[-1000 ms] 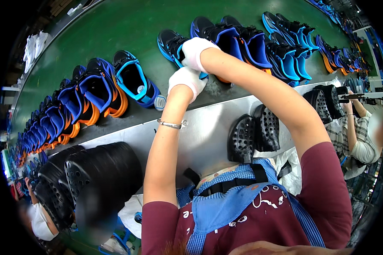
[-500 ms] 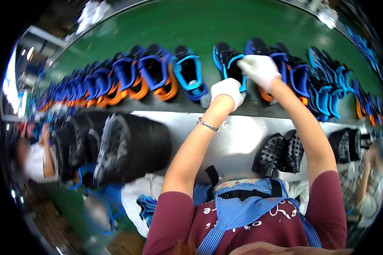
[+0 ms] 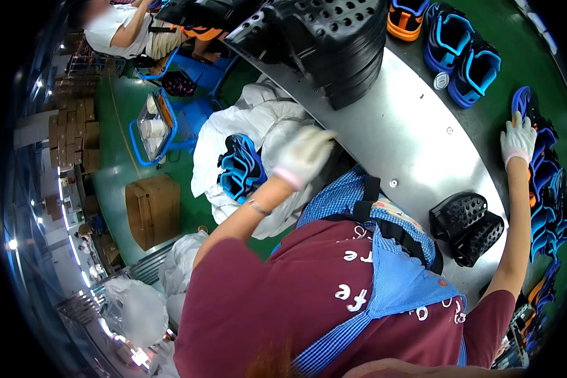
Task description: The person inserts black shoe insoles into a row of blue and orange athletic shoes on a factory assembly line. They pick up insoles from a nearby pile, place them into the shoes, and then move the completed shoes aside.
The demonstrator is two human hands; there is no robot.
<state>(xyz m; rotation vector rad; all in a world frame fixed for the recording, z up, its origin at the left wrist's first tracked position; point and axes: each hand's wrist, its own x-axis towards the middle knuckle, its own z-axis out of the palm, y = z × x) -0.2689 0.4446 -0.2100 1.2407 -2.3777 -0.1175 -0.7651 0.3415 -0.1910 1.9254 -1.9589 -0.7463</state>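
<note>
My left hand (image 3: 305, 155), in a white glove, is smeared by motion over a white cloth-like sack (image 3: 268, 116), beside the edge of the metal ledge (image 3: 431, 110). Its fingers are too blurred to read. Close by on the sack rests a pair of black and light-blue shoes (image 3: 240, 167). My right hand (image 3: 518, 140), gloved too, reaches to the far right with fingers stretched out. It lies against a black and blue shoe (image 3: 524, 101) at the end of a row. Two more black and blue shoes (image 3: 475, 74) stand farther left on the green surface.
A tall stack of black perforated moulded pieces (image 3: 353, 57) stands on the ledge's far end. Two similar black pieces (image 3: 463, 220) sit nearer me. Left of me are a blue chair (image 3: 192, 79), a cardboard box (image 3: 151, 211) and a seated co-worker (image 3: 123, 31).
My view has swung to the left. My left hand has left the light-blue-trimmed shoe and moved over the white sack. My right hand has gone from that shoe to the row at right.
</note>
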